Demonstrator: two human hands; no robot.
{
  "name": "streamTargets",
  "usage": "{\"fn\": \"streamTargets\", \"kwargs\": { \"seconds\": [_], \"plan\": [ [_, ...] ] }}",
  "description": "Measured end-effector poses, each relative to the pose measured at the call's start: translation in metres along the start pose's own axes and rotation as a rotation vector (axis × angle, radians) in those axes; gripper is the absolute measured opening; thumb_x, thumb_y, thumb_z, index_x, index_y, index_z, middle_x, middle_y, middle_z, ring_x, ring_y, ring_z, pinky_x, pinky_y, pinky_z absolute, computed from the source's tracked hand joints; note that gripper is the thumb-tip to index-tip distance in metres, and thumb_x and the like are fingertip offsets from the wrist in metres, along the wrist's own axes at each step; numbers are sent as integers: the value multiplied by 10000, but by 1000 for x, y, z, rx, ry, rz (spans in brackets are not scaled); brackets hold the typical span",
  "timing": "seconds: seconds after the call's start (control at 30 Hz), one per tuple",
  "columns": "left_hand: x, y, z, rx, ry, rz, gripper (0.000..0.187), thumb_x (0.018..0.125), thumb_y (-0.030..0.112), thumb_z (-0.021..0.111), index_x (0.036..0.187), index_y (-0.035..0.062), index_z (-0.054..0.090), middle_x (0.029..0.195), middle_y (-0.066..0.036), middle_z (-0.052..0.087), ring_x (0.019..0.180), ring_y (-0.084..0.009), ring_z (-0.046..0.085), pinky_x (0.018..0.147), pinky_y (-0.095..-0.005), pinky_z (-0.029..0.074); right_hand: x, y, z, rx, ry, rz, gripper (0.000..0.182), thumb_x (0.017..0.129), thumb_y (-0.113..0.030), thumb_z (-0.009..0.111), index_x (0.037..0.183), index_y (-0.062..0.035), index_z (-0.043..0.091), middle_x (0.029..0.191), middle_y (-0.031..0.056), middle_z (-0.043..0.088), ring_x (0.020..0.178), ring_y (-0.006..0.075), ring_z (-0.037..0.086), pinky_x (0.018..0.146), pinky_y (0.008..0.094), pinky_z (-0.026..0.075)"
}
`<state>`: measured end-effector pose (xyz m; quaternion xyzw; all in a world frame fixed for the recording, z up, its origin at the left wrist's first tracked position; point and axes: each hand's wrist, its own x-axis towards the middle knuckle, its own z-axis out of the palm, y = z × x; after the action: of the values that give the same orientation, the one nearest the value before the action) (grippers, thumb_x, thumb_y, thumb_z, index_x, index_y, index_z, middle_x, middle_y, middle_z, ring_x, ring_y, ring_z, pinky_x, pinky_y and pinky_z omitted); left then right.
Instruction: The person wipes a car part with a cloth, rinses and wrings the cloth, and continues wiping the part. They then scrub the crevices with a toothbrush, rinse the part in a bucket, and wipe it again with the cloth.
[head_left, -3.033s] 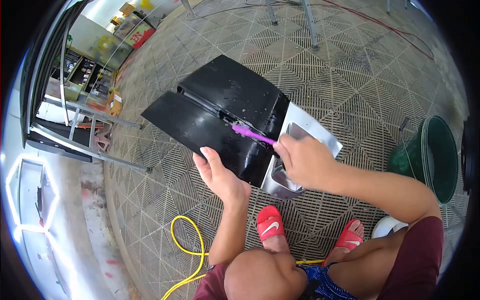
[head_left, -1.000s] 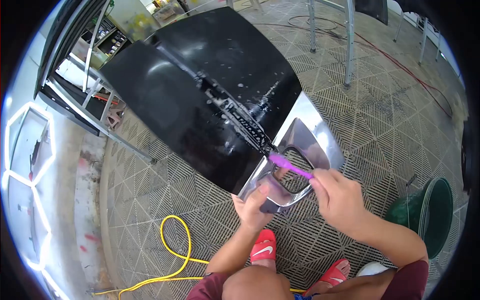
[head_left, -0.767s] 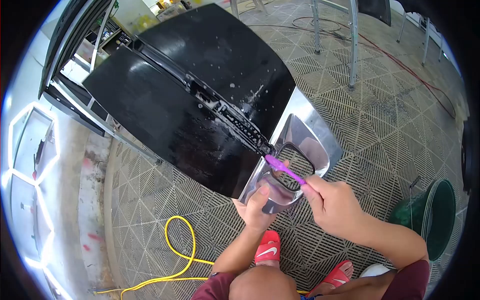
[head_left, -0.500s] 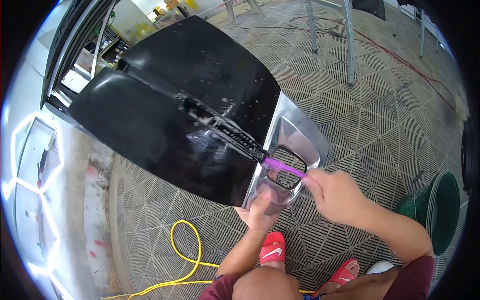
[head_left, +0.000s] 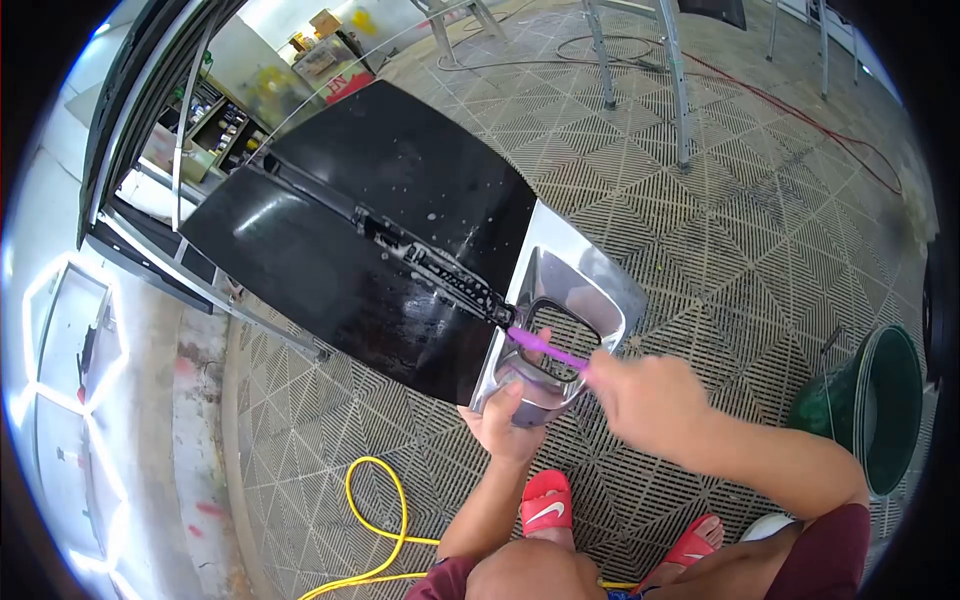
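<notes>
A large glossy black panel (head_left: 330, 270) with a silver end section (head_left: 600, 270) fills the centre, tilted up to the left. Water drops and wet foam lie on it, mostly along a slotted black strip (head_left: 450, 280). My left hand (head_left: 503, 420) grips the silver section by its near edge, thumb on top, close to the rectangular opening; a fingertip shows through that opening. In my right hand (head_left: 650, 400), closed and slightly blurred, is a purple-handled brush (head_left: 548, 347). Its head touches the strip's lower end, beside the opening.
A green bucket (head_left: 860, 410) stands at the right. A yellow hose (head_left: 400, 510) loops on the patterned grate floor (head_left: 700, 300). Metal stand legs (head_left: 675, 90) and a red hose (head_left: 800, 120) are at the back. Dark framed parts (head_left: 150, 100) and shelves (head_left: 215, 130) are at the upper left.
The panel's far left end has moved right and down, and its silver end slightly left. My right hand and the brush have shifted a little left and down. Both hands keep their hold.
</notes>
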<state>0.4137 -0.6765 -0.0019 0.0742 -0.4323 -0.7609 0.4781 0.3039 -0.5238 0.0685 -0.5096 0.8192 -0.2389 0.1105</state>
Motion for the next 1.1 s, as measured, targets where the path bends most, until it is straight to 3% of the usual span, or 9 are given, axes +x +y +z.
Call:
{"fn": "streamTargets", "kwargs": {
  "seconds": [0.3,0.37,0.47,0.67,0.77,0.87,0.93,1.0,1.1],
  "plan": [
    [1,-5,-8,-122,-103,-11,585,792,129,612,1333,-89,563,1259,-228,658,1182,-419,653,1136,-622,435,2,6,-5,7,-86,22,319,1090,-327,470,986,-55,601,658,172,657,580,326,674,535,460,523],
    [-4,3,-6,-106,-99,-108,623,792,200,586,1355,-65,559,1260,-197,674,1184,-401,655,1176,-603,397,2,16,15,813,-289,-52,335,1110,-319,440,976,-62,606,673,133,599,567,211,573,557,378,482],
    [2,9,-5,-108,-170,-109,645,793,215,578,1371,-69,540,1300,-228,650,1224,-417,632,1171,-584,408,2,20,-17,1060,-508,165,361,1119,-320,416,954,-55,596,691,107,536,602,151,464,586,349,448],
    [-2,7,-2,-224,-154,-181,753,773,177,593,1443,-128,434,1358,-324,570,1198,-431,633,1086,-526,483,-11,6,-33,357,42,-82,278,1074,-309,525,914,-89,580,594,58,599,475,271,621,430,435,440],
    [-8,4,10,-98,-141,-56,779,770,225,602,1450,-112,425,1398,-317,547,1340,-422,531,1178,-581,364,0,8,-7,-275,411,-158,222,1024,-298,576,936,-95,562,614,54,612,476,256,647,432,390,520],
    [-11,3,-3,-27,-158,-46,726,756,184,588,1405,-120,472,1324,-289,595,1260,-420,589,1167,-581,384,-3,6,1,-275,355,-113,248,1035,-320,559,947,-88,555,619,50,604,496,244,666,426,389,519],
    [-8,0,-9,41,-187,20,673,741,141,573,1357,-127,522,1259,-265,634,1179,-426,641,1148,-583,413,-4,4,4,-94,236,-124,305,1075,-356,514,930,-89,526,591,0,530,395,169,544,372,334,444],
    [-12,-2,-12,-18,-162,-30,700,734,67,600,1412,-61,483,1315,-245,604,1206,-446,622,1107,-633,449,-1,3,-1,1415,-672,311,365,1114,-396,431,906,-101,491,591,-41,444,385,98,364,356,277,335],
    [-16,-3,-14,-45,-82,-107,671,747,96,581,1391,-76,505,1291,-262,613,1180,-448,636,1075,-605,481,5,4,-2,1460,-736,325,366,1121,-397,402,916,-109,497,608,-29,440,424,90,336,367,276,311]
  ]
}}
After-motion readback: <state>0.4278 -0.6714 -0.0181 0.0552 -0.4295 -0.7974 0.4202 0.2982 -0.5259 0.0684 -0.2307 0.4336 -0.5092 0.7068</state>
